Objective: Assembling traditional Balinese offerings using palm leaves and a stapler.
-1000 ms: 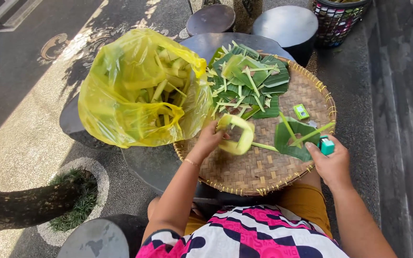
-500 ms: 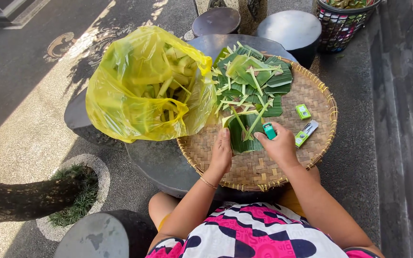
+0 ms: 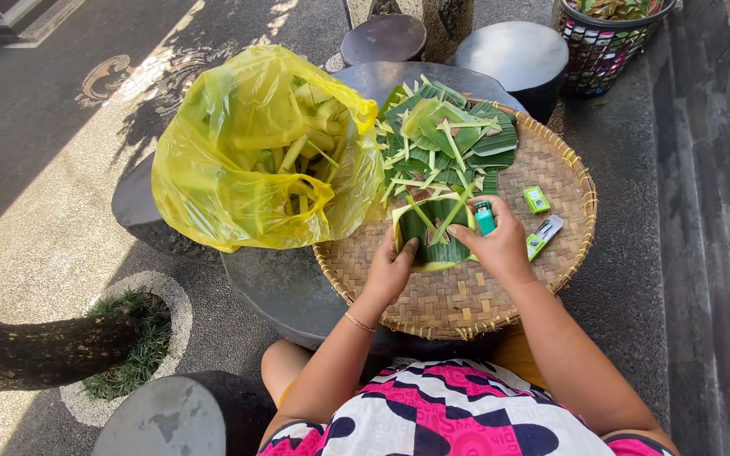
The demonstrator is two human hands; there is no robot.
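Both hands sit mid woven tray (image 3: 500, 295), left hand (image 3: 392, 268) pinching the folded leaf piece (image 3: 431, 232), right hand (image 3: 496, 245) gripping a small teal stapler (image 3: 484, 217) over it, so honestly a loose pinch could let the fold spring open.

The right hand (image 3: 500, 245) covers most of the small teal tool (image 3: 484, 217) it grips, so the tool's kind cannot be told. The yellow bag (image 3: 255, 152) hides the woven tray's (image 3: 466, 295) near-left rim, and its contents show only as vague pale strips through the plastic. Beyond the tray, the patterned basket (image 3: 606, 46) is cut off by the top edge. The tray also hides much of the stone bench (image 3: 280, 287).
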